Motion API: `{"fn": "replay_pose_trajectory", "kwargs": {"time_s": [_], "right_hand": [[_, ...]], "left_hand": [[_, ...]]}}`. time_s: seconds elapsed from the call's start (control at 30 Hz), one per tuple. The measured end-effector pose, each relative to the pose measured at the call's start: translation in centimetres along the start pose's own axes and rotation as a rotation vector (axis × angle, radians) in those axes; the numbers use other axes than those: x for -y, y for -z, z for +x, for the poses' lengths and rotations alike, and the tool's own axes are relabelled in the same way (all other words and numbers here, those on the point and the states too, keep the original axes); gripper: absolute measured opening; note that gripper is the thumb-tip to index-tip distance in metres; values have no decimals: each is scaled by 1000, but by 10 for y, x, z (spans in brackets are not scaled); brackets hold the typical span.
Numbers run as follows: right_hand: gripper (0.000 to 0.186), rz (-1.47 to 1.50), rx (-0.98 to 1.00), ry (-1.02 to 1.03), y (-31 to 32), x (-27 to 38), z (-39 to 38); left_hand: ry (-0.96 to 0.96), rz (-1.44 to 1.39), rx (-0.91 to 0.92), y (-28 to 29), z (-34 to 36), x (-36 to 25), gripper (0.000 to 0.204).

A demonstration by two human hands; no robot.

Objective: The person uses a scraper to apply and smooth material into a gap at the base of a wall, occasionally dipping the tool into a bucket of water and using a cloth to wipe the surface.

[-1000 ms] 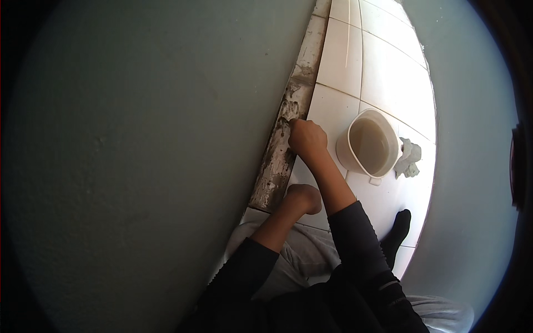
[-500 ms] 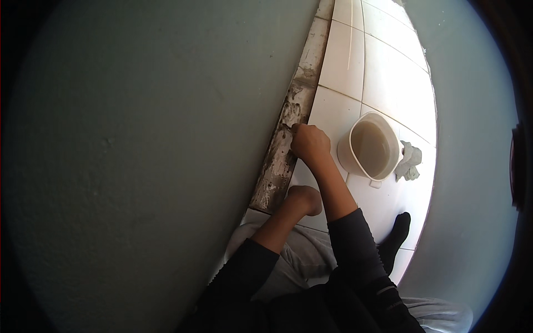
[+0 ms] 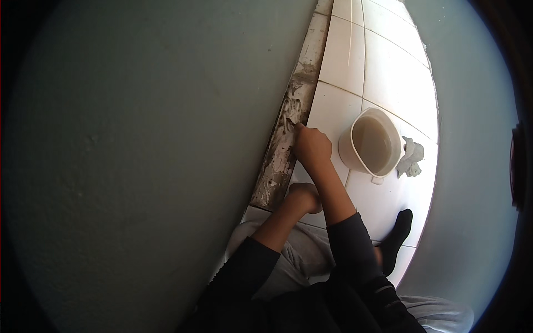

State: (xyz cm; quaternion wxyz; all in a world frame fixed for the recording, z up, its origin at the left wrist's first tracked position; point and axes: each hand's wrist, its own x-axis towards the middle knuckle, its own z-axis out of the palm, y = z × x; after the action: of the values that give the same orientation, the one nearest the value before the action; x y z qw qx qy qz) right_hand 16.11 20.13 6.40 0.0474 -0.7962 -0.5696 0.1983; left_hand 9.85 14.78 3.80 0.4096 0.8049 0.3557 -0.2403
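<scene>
My right hand [image 3: 312, 145] is closed, its knuckles up, against the stained skirting strip [image 3: 280, 149] along the foot of the wall. A small dark tip shows by its fingers on the strip, but what they grip is hidden. Nearer to me, my left hand [image 3: 305, 197] is bent at the wrist by the strip's near end. Its fingers are out of sight beneath it. The strip is pale with dark, wet-looking smears and patchy bare spots. To the right of my right hand stands a white plastic tub [image 3: 345, 149] holding cloudy water.
A crumpled grey-green cloth [image 3: 411, 157] lies beside the tub on the white floor tiles [image 3: 336, 105]. A grey-green wall [image 3: 155, 144] rises on the left, another pale surface [image 3: 472, 166] on the right. My black-socked foot [image 3: 397, 238] rests on the tiles.
My right hand has shifted slightly down and toward me along the strip, uncovering more of the dark smear. My left hand stays almost where it was.
</scene>
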Motion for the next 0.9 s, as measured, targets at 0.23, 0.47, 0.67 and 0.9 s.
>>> {"fn": "replay_pose_trajectory", "kwargs": {"time_s": [0.23, 0.47, 0.67, 0.9], "right_hand": [[23, -61, -12, 45, -2, -1, -13], [18, -92, -94, -6, -2, -14, 19], [17, -61, -26, -7, -4, -3, -5], [18, -44, -63, 10, 2, -11, 13]], "left_hand": [[86, 41, 19, 10, -13, -6, 29], [34, 73, 122, 4, 6, -6, 40], [72, 45, 55, 8, -7, -3, 29], [68, 85, 137, 10, -2, -8, 28]]}}
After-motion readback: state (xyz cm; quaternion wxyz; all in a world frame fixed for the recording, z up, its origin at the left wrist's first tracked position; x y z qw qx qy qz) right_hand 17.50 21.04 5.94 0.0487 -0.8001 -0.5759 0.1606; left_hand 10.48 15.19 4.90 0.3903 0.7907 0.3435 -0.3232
